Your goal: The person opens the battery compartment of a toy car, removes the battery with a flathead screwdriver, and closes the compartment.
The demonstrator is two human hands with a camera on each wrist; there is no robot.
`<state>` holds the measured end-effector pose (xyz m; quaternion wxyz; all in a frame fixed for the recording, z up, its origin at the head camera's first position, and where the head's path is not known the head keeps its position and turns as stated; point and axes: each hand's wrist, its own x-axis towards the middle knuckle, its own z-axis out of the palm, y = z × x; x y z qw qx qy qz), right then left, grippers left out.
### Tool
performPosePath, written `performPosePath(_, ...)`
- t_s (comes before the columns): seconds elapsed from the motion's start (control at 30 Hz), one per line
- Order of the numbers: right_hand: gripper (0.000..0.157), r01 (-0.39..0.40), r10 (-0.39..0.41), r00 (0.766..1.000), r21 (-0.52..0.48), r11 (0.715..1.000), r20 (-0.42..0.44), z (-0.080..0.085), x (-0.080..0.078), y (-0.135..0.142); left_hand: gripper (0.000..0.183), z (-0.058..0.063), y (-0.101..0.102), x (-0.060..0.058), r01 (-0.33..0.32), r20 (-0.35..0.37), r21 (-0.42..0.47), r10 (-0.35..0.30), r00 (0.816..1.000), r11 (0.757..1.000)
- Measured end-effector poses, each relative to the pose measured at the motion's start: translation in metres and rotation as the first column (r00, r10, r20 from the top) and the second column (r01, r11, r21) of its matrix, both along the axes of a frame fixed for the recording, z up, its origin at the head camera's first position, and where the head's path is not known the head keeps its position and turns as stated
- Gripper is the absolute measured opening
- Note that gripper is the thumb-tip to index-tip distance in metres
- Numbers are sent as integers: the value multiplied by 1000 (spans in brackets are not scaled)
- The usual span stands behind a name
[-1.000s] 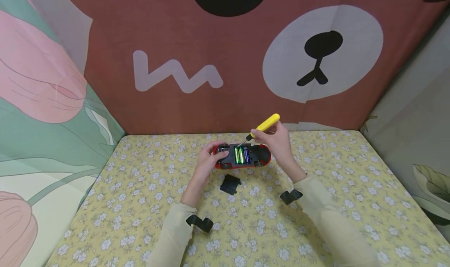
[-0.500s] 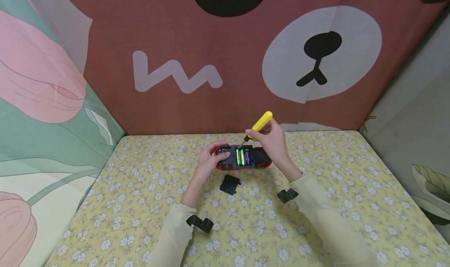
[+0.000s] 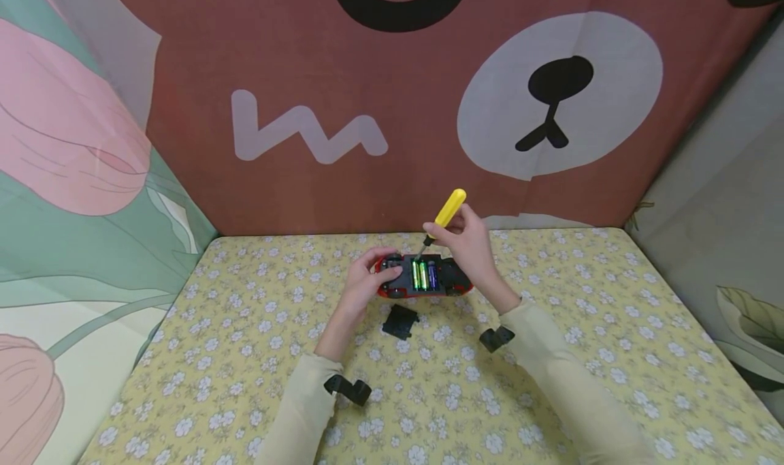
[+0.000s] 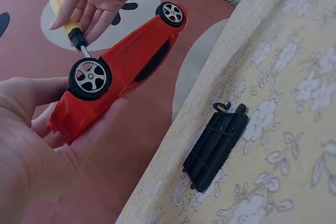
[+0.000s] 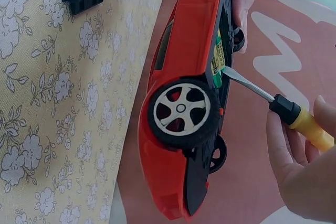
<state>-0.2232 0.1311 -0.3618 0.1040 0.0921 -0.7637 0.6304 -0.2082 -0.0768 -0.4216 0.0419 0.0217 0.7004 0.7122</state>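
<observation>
A red toy car [image 3: 401, 289] is held upside down above the table, its black underside up. My left hand [image 3: 361, 282] grips one end of it, thumb across the underside. Two green batteries [image 3: 420, 276] and a purple one [image 3: 433, 275] lie side by side in the open battery compartment. In my right hand [image 3: 471, 247] is a screwdriver [image 3: 450, 207] with a yellow handle, slanting down toward the compartment. The right wrist view shows its flat metal tip [image 5: 231, 72] at the end of a green battery; whether it presses there I cannot tell.
A black battery cover [image 3: 401, 322] lies on the flowered tablecloth [image 3: 245, 356], nearer the body than the car. Behind the table rises a reddish-brown cloth wall [image 3: 416, 179] with a bear print. Each sleeve carries a black wrist mount [image 3: 348, 389].
My right hand and the screwdriver have moved slightly left, and the screwdriver stands steeper. The car has shifted very little. The batteries stay in the compartment.
</observation>
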Motion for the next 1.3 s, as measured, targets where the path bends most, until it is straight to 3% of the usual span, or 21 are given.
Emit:
performPosePath(0.53,45,-13,13,998,-6,1000,59,-4,-10,4,38,-1,-2,1,59,-68,-24,-61,996,998)
performPosePath(1.0,40,0,7,993,-58,998,114,-8,-15,6,38,0,-3,3,74,-65,-36,-77,995,997)
performPosePath(1.3,48,11,0,986,-65,998,165,-10,-17,8,36,-2,-3,3,97,-72,-9,-97,993,995)
